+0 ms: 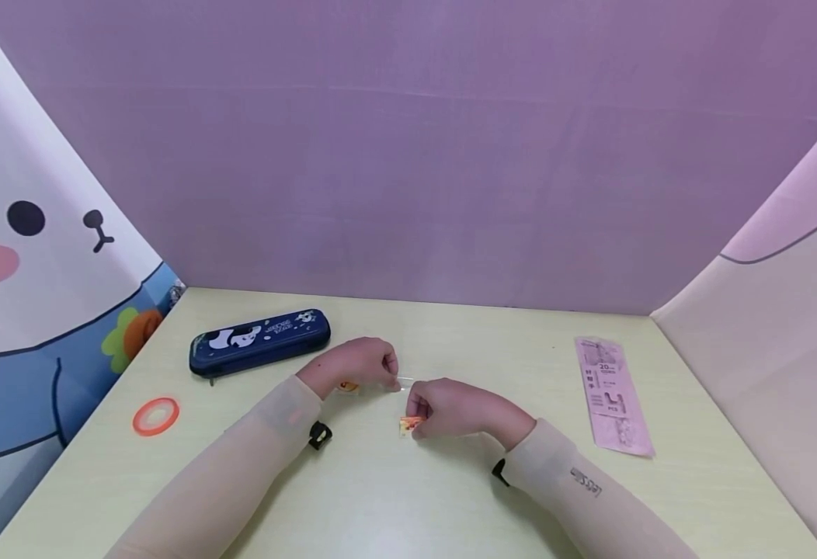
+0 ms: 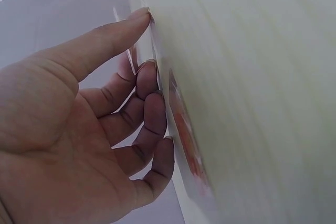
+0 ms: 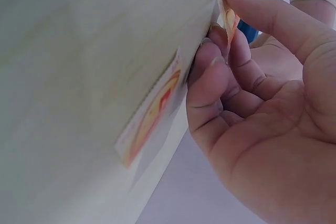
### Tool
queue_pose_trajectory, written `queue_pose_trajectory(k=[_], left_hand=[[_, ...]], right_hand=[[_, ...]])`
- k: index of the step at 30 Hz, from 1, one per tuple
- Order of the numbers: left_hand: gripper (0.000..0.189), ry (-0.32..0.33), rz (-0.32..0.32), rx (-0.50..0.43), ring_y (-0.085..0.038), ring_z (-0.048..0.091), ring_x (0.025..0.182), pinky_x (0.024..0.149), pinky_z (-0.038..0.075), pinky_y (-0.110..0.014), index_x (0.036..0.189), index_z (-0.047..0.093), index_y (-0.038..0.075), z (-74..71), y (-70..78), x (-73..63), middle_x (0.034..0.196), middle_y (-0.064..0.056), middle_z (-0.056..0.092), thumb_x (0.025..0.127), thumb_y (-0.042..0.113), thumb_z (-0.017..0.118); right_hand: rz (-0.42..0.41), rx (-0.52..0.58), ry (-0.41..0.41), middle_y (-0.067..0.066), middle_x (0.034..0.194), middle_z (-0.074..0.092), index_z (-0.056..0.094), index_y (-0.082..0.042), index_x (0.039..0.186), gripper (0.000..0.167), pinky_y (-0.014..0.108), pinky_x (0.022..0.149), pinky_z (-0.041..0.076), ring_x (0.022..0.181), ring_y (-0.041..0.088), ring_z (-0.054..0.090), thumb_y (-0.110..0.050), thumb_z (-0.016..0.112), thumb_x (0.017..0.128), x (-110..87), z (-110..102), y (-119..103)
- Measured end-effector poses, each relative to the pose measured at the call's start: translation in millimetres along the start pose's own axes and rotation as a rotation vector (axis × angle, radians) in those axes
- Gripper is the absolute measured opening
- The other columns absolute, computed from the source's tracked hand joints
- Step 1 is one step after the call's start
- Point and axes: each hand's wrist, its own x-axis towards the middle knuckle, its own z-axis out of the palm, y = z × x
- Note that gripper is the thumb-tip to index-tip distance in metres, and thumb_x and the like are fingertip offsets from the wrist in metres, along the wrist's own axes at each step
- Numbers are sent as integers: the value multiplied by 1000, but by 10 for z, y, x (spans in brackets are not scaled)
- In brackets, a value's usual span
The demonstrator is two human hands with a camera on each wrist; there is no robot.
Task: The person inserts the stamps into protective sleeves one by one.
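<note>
Head: left hand (image 1: 361, 362) pinches clear film (image 1: 406, 382), right hand (image 1: 456, 407) pinches orange-printed piece (image 1: 408, 425); pencil case (image 1: 260, 342), pink packet (image 1: 614, 396) well apart. Left wrist: flat printed piece (image 2: 188, 140) by fingers. Right wrist: another flat piece (image 3: 153, 113), hidden from head by right hand.

Left sleeve: A long, pale cream sleeve (image 1: 241, 462) covers the forearm, plain and smooth, ending in a snug cuff at the wrist.
Right sleeve: A matching cream sleeve (image 1: 562, 473) clothes the other forearm, creased slightly near its cuff.
Sleeve print: Small, dark lettering (image 1: 585, 482) marks the right sleeve, too small to read with certainty.
Left wrist gear: A compact, angular black fitting (image 1: 320, 435) juts out beside the cuff.
Right wrist gear: A black piece (image 1: 500, 471), partly hidden, shows at the cuff's edge.
Hands: Both the left hand (image 1: 359, 365) and right hand (image 1: 460, 410) are bare.
</note>
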Motion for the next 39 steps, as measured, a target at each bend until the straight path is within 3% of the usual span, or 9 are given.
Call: queue_pose_trajectory(k=[31, 39], left_hand=[[7, -16, 31, 1, -15, 60, 85, 80, 50, -31, 98, 75, 20, -2, 15, -81, 99, 4, 72, 99, 26, 78], [5, -18, 34, -55, -13, 54, 70, 66, 45, -29, 97, 75, 19, -16, -7, -104, 98, 3, 72, 101, 22, 74]], right_hand=[[-3, 45, 47, -5, 89, 68, 67, -17, 98, 13, 26, 72, 47, 80, 10, 56, -13, 80, 95, -43, 33, 57], [-49, 22, 52, -9, 94, 71, 69, -18, 98, 8, 25, 76, 50, 85, 8, 58, -14, 77, 99, -51, 32, 61]])
